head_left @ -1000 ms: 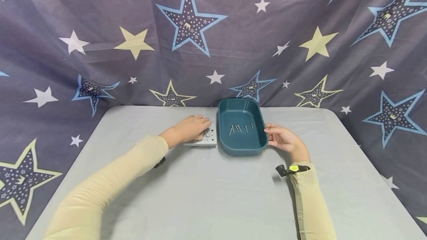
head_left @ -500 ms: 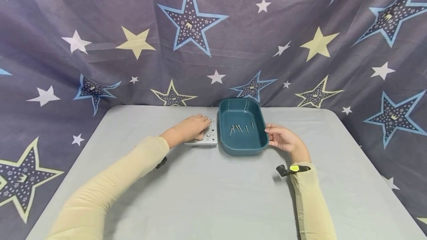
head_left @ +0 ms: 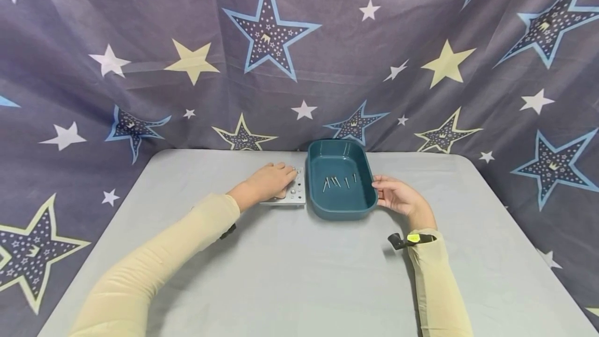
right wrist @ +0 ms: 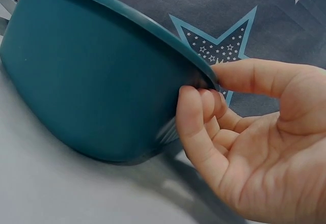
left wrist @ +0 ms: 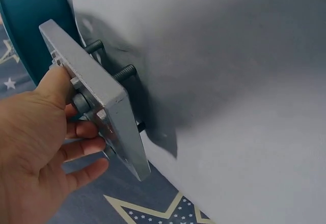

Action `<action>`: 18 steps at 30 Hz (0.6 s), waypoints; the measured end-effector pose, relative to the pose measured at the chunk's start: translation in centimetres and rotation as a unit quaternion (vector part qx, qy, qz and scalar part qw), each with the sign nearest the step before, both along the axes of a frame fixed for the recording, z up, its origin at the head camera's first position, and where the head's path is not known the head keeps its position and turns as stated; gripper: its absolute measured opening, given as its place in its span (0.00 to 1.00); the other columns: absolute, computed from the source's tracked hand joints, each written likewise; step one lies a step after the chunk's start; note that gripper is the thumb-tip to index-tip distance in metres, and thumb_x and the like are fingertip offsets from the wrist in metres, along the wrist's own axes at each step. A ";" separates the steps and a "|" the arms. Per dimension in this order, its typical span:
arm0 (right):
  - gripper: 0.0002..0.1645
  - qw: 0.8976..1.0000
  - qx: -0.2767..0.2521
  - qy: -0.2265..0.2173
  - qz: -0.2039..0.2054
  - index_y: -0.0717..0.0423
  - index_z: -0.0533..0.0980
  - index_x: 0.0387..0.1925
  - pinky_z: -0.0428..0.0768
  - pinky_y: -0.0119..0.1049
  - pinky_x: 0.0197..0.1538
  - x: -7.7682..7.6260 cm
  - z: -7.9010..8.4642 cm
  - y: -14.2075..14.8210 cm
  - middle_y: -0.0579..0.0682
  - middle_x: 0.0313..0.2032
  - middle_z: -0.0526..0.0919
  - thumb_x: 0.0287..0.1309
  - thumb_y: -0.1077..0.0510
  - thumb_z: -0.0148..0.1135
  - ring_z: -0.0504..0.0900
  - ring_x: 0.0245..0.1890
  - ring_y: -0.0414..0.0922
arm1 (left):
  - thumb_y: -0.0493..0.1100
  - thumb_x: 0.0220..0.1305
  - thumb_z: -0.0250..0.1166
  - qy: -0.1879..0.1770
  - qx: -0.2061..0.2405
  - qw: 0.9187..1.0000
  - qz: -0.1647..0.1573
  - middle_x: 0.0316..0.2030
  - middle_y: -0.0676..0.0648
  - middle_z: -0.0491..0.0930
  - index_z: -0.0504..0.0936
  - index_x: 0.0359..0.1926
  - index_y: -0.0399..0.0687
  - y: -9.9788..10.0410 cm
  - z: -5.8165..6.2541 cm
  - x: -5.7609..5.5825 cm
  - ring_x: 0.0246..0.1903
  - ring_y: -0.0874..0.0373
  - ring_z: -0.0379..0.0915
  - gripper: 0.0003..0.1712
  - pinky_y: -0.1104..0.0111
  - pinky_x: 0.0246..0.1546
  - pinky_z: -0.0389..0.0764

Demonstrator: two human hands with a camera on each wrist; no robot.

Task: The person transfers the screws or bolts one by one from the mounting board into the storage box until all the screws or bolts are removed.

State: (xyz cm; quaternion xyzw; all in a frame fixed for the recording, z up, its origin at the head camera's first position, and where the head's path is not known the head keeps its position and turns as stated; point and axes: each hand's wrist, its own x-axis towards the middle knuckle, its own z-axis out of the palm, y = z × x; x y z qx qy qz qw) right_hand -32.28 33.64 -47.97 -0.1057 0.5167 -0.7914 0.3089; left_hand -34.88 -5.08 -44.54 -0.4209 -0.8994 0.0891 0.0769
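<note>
A silver metal plate with bolts and holes lies just left of a dark teal tray. My left hand rests over the plate, covering much of it. In the left wrist view, loosely bent fingers touch the bolt heads and the thumb lies against the plate's face. Threaded bolt ends stick out of the plate's underside. At the tray's right side my right hand pinches the rim, thumb on top and curled fingers against the outer wall. Several thin screws lie loose inside the tray.
A pale grey cloth covers the table. Directly behind its far edge hangs a dark curtain printed with stars. Black camera mounts sit at both wrists; the right mount is near the tabletop.
Both hands, the plate and the tray stay in place. Only the head view shifts very slightly.
</note>
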 end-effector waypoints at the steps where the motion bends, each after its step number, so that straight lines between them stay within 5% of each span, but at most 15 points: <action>1: 0.21 1.000 0.000 -0.001 -0.001 0.55 0.73 0.48 0.85 0.33 0.44 0.0 0.0 0.0 0.45 0.37 0.86 0.78 0.68 0.30 0.86 0.37 0.39 | 0.45 0.74 0.53 0.005 -0.005 1.000 0.001 0.56 0.43 0.79 0.74 0.58 0.42 0.0 0.0 0.0 0.55 0.46 0.77 0.17 0.51 0.54 0.82; 11: 0.22 1.000 -0.013 0.007 0.005 0.55 0.73 0.47 0.85 0.32 0.43 0.1 0.1 -0.1 0.44 0.36 0.86 0.77 0.69 0.29 0.86 0.35 0.38 | 0.46 0.68 0.59 0.036 -0.044 0.998 0.015 0.58 0.43 0.79 0.74 0.58 0.43 0.2 0.2 0.1 0.57 0.47 0.77 0.20 0.51 0.57 0.80; 18: 0.20 1.000 0.003 0.004 -0.004 0.54 0.72 0.48 0.84 0.32 0.43 0.0 0.0 -0.1 0.44 0.37 0.86 0.78 0.67 0.30 0.86 0.36 0.39 | 0.46 0.69 0.59 0.017 -0.054 0.998 0.020 0.61 0.42 0.78 0.73 0.59 0.42 0.3 0.3 0.2 0.59 0.45 0.75 0.21 0.49 0.59 0.79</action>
